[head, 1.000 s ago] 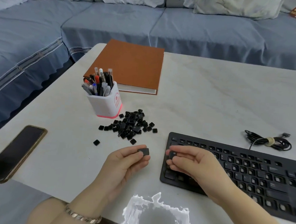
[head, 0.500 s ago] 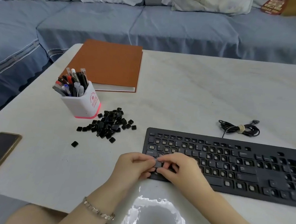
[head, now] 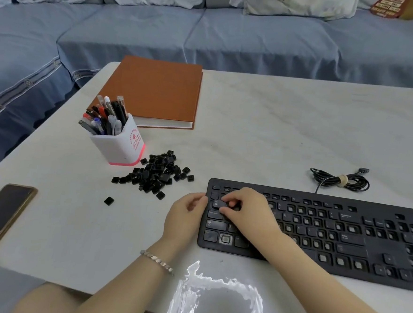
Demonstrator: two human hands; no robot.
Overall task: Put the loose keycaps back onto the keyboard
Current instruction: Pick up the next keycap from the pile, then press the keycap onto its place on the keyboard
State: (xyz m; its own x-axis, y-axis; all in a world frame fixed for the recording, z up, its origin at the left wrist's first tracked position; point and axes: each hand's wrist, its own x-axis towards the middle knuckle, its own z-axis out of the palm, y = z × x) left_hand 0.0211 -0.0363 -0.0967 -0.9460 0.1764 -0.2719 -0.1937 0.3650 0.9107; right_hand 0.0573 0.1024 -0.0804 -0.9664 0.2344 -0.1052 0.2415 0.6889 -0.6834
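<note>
A black keyboard (head: 342, 229) lies on the white table at the right, with many sockets bare. Left of it sits a pile of loose black keycaps (head: 158, 172), and a single keycap (head: 108, 201) lies apart nearer me. My right hand (head: 248, 213) hovers over the keyboard's upper left corner and pinches a wide keycap (head: 218, 203) between thumb and forefinger, at the row above Caps Lock. My left hand (head: 184, 216) rests against the keyboard's left edge, fingers loosely curled, with nothing visible in it.
A white pen holder (head: 120, 145) full of pens stands behind the pile. An orange notebook (head: 156, 91) lies farther back. A phone (head: 0, 217) lies near the table's left edge. The coiled cable (head: 340, 180) sits behind the keyboard. A blue sofa surrounds the table.
The keycap passed from my left hand to my right. The right hand carried it up to the keyboard's upper left rows, and the left hand settled at the keyboard's edge.
</note>
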